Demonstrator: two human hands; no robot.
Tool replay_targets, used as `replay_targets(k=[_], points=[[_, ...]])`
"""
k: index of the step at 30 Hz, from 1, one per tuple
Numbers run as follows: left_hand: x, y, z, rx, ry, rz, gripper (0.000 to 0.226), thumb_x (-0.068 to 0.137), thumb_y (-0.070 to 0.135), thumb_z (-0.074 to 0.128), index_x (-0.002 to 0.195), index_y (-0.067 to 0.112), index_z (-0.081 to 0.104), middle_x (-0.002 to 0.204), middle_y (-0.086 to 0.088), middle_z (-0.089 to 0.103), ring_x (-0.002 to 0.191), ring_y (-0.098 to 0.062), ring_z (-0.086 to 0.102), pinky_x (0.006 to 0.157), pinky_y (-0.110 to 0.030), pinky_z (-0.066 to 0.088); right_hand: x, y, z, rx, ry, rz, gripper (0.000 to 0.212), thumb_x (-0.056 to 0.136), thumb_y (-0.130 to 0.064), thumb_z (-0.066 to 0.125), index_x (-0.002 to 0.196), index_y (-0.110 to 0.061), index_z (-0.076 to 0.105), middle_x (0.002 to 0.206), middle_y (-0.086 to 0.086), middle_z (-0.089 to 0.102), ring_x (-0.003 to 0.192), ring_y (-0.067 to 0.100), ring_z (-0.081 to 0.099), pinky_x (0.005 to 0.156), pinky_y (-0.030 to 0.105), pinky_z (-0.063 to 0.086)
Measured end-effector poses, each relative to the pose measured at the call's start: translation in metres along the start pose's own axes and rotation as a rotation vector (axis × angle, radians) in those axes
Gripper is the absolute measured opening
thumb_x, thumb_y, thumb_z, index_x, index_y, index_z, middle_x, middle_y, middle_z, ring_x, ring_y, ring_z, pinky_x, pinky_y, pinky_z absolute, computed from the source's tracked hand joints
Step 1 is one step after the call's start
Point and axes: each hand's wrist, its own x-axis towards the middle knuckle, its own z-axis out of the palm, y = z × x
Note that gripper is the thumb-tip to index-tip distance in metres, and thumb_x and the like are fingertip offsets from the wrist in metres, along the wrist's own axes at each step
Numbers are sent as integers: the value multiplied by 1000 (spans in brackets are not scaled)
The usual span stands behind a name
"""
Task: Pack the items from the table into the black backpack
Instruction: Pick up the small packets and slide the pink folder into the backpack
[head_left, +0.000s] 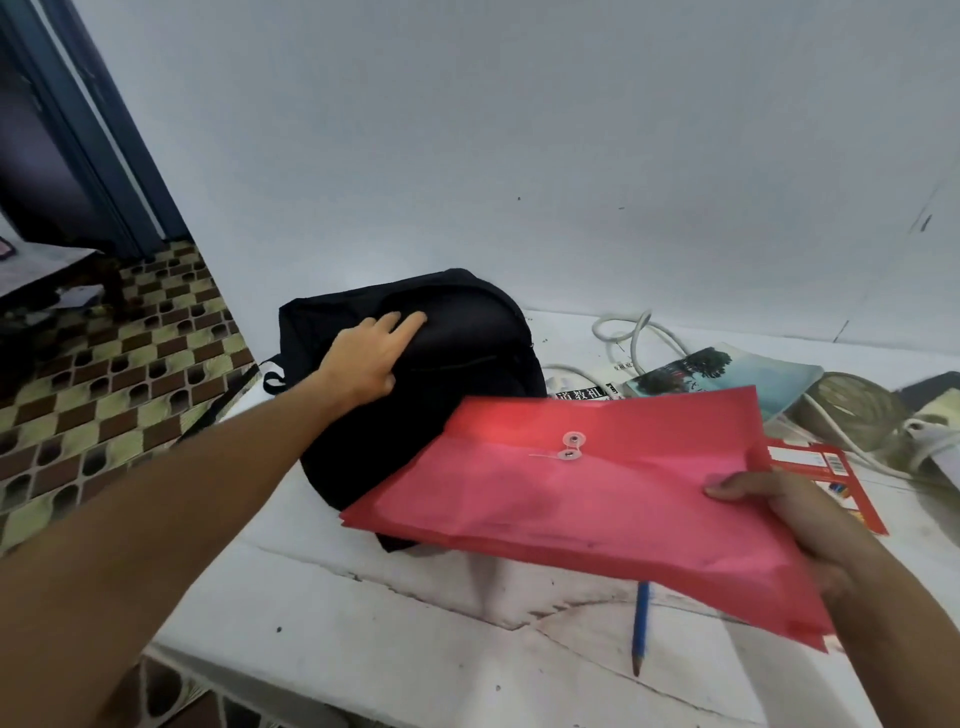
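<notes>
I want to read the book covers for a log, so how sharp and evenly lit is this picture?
Head view: wide-angle bending curves the door frame at far left; the red envelope has a bright glare patch near its top edge; the black backpack is so dark its zips barely show; the books are soft, with only a few large characters legible.

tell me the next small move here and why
Probably open the black backpack first: the left hand rests flat on its top and no opening shows, while the right hand already holds the red envelope just above it, ready to slide in.
</notes>
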Motion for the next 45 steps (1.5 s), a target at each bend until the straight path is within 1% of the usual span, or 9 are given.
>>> replay_targets(k=[5,8,14,21,26,32,36,41,45], points=[[7,-9,-25,-27,65,68,84,67,2,66,143,14,33,121,-14,57,96,-38,58,73,-46,49,15,-9,18,39,18,-49,30,81,9,46,105,-5,58,86,16,62,53,26,67,43,32,54],[11,-10,-37,-24,101,111,77,67,-2,63,137,13,36,107,-14,61,88,-38,59,66,-42,45,20,-11,26,102,58,-123,28,81,12,45,92,-10,59,86,12,63,68,27,65,44,32,56],[16,-2,-50,-32,111,140,67,66,-2,60,127,14,38,97,-12,62,82,-37,59,61,-39,41,27,18,45,250,139,-303,43,76,16,45,105,-12,58,94,7,66,83,25,63,79,39,54],[13,8,-56,-58,144,140,63,66,-3,58,124,15,40,90,-8,61,77,-34,57,59,-36,37,33,51,98,284,186,-381,35,77,19,45,88,-12,57,88,10,63,76,24,59,70,34,50],[6,9,-55,-68,180,122,61,66,-5,58,123,12,42,86,-10,59,75,-35,55,57,-35,32,29,61,122,279,168,-373,34,77,18,46,89,-12,57,85,9,61,79,24,56,69,34,47],[-5,0,-54,-118,243,91,62,66,-4,58,124,12,44,92,-12,62,78,-37,57,58,-36,36,21,65,110,328,130,-276,32,78,19,45,87,-10,56,82,10,62,76,25,56,71,36,48],[-14,8,-56,-134,265,108,63,65,-4,59,124,12,46,91,-12,63,79,-37,56,59,-36,35,34,68,121,299,129,-281,33,77,17,45,88,-12,57,85,8,61,74,22,56,64,31,47],[-25,17,-62,-161,286,128,63,64,-5,59,124,11,47,92,-12,63,78,-38,55,60,-34,32,56,77,149,277,131,-334,35,75,17,43,87,-12,58,87,10,57,83,28,54,75,38,46],[-34,22,-66,-191,281,148,64,64,-5,60,125,11,48,92,-11,63,79,-37,56,59,-35,35,72,83,171,266,140,-336,43,76,19,43,90,-19,59,87,6,60,82,24,58,76,34,50]])
